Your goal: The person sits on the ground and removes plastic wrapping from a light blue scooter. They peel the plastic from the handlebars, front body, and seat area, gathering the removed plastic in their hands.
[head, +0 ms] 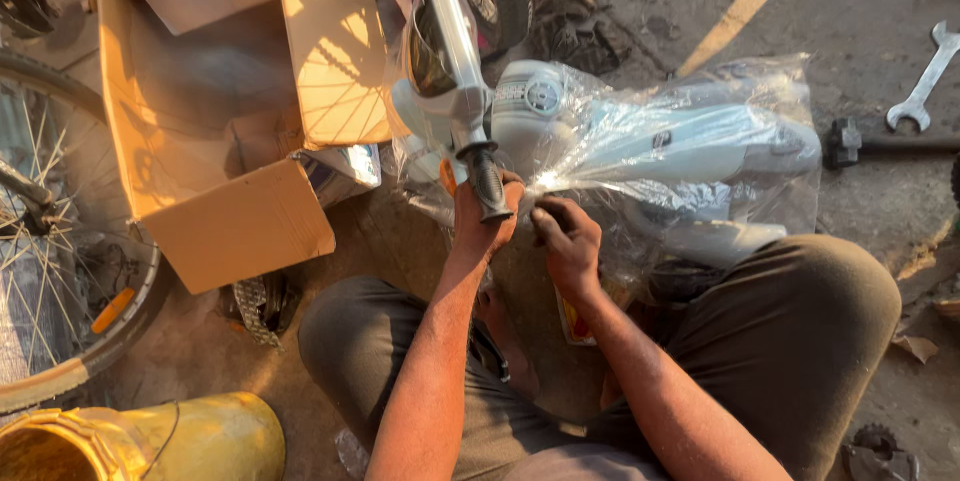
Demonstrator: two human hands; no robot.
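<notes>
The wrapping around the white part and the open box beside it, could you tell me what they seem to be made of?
The wrapping looks like thin clear plastic film: glossy, crinkled, see-through over the white part. The open box appears to be brown corrugated cardboard, matte, with folded flaps.

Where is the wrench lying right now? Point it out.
In the head view, the silver wrench lies on the concrete floor at the far right edge, just above a dark bar tool and right of the plastic-wrapped white parts.

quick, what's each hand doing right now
Left hand: closed around the black handlebar grip.
Right hand: fingers pinched on the clear plastic wrap.
</notes>
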